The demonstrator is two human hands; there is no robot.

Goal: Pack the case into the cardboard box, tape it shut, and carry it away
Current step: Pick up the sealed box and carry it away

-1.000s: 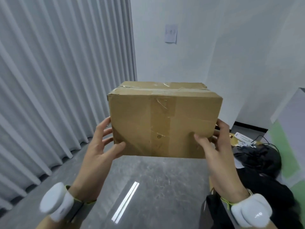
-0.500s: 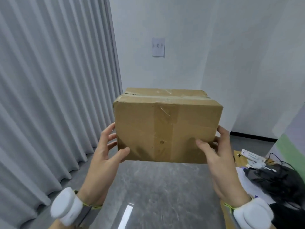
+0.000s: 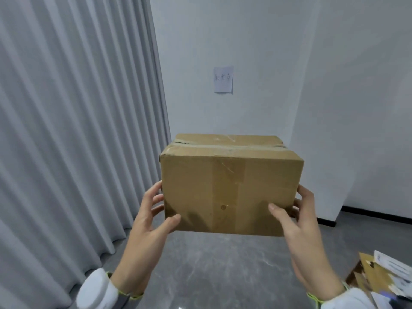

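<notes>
A brown cardboard box [image 3: 229,188] is held up in the air in front of me, its top flaps closed and sealed with clear tape along the seam. My left hand [image 3: 149,224] grips its lower left corner, thumb on the near face and fingers round the side. My right hand [image 3: 296,224] grips the lower right corner the same way. The case is not visible; the box is closed.
Grey pleated curtains [image 3: 73,130] hang along the left. A white wall with a paper note [image 3: 223,79] is straight ahead, above grey marbled floor [image 3: 223,270]. At the lower right lies a brown cardboard piece with papers [image 3: 379,270].
The view has turned and lifted: the black bags and items at the right have slid out of sight, and the wall note sits higher and more central. Both hands keep the same hold.
</notes>
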